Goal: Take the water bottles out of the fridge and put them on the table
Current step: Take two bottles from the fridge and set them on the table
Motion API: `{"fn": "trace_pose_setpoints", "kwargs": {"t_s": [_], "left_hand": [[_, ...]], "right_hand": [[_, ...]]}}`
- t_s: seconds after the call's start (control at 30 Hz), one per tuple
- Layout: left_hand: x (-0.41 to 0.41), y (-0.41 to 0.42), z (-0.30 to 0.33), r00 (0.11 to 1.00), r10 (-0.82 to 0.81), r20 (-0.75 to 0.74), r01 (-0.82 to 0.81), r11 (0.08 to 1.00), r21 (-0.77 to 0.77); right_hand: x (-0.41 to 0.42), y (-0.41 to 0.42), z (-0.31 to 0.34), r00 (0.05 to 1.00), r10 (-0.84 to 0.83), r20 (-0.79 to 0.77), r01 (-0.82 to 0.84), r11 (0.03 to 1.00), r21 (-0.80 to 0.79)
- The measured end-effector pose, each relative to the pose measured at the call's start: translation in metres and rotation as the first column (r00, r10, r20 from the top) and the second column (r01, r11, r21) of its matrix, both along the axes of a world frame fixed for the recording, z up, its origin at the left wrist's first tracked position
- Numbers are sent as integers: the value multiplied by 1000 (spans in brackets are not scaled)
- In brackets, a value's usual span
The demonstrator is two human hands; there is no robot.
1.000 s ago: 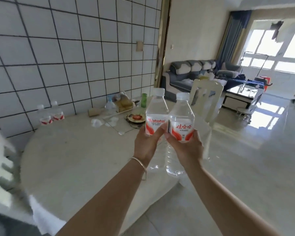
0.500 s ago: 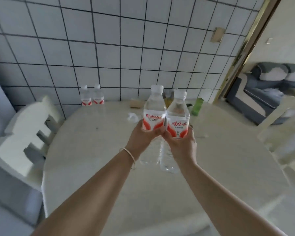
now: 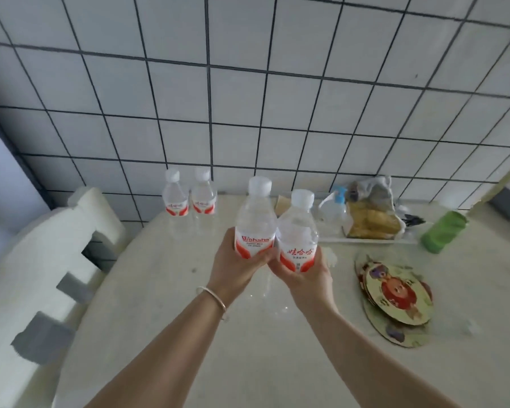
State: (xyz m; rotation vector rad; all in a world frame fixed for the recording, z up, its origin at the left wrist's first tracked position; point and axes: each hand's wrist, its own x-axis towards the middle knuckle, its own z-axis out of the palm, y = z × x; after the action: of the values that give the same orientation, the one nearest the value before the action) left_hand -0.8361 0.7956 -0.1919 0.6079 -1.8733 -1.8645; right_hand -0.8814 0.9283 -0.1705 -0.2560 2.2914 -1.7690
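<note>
hands: left (image 3: 236, 269), right (image 3: 306, 278) grip 2 bottles (image 3: 255, 219) (upright) | table (image 3: 248, 363): 2 standing bottles (image 3: 189, 198)

Bare tabletop (image 3: 165, 290) left of my hands; two bottles (image 3: 189, 198) block the wall side, round mats (image 3: 395, 298) right.

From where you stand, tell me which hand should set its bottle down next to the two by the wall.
Left, probably. The left hand holds the Wahaha bottle on the side nearer the two standing bottles; the right hand and its bottle sit farther off, toward the food tray.
</note>
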Motion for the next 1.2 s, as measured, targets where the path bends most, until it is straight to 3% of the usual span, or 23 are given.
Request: {"fn": "trace_pose_setpoints", "kwargs": {"t_s": [0.4,0.57,0.77,1.2], "left_hand": [[-132,-112,-84,998,58,-15,-59,994,-94],[-166,-124,-101,990,127,-64,-134,982,-134],[-188,-140,-129,998,55,-8,-56,988,-141],[-181,-142,-149,996,66,53,-53,975,-216]], "right_hand": [[-137,-111,-89,999,37,29,-38,998,49],[-168,-131,-113,999,10,31,-8,998,-55],[-186,-138,-133,1000,10,20,-9,998,-64],[-183,-140,-132,1000,-3,14,2,998,67]]}}
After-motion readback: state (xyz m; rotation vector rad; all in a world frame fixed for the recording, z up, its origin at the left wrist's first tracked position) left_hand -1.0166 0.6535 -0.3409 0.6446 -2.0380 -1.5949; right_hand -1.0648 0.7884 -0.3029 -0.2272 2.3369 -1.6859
